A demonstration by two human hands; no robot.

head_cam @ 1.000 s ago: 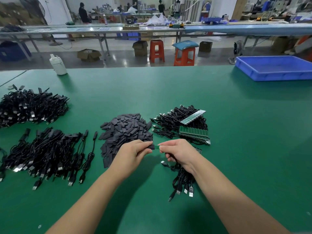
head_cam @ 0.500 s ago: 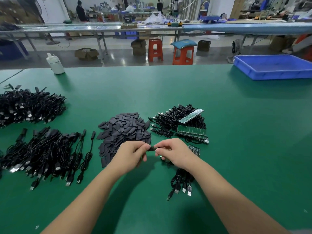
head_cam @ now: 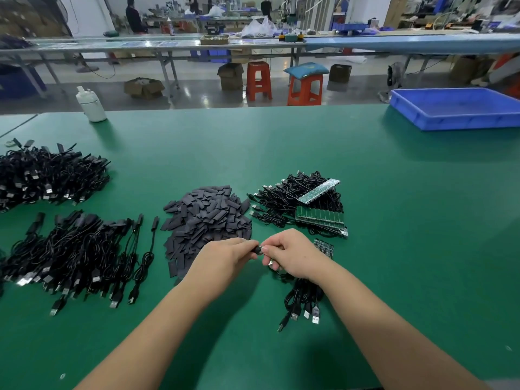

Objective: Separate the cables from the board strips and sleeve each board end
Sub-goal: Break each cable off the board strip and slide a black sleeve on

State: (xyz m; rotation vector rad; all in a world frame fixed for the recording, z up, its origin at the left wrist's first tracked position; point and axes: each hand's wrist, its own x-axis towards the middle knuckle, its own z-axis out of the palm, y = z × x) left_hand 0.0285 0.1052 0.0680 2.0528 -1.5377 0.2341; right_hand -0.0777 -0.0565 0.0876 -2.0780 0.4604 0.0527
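Note:
My left hand [head_cam: 222,260] pinches a short black sleeve [head_cam: 256,249] between thumb and forefinger. My right hand [head_cam: 292,256] meets it fingertip to fingertip, gripping the small board end of a black cable; the board itself is hidden inside the fingers. That cable's bundle [head_cam: 302,301] with USB plugs hangs out below my right wrist onto the green mat. Just beyond my hands lies a heap of dark grey sleeves [head_cam: 208,218]. Right of it sits a pile of cables [head_cam: 284,201] still joined to green board strips [head_cam: 319,218]. A small dark board piece [head_cam: 323,246] lies beside my right hand.
Two heaps of black cables lie at the left, one near [head_cam: 73,254] and one farther back [head_cam: 47,175]. A white bottle [head_cam: 91,104] stands at the far left edge. A blue tray [head_cam: 455,108] sits at the far right. Stools and benches are beyond the table.
The green board tip seen between my fingers a second ago is now covered by the black sleeve, and my two hands have closed together.

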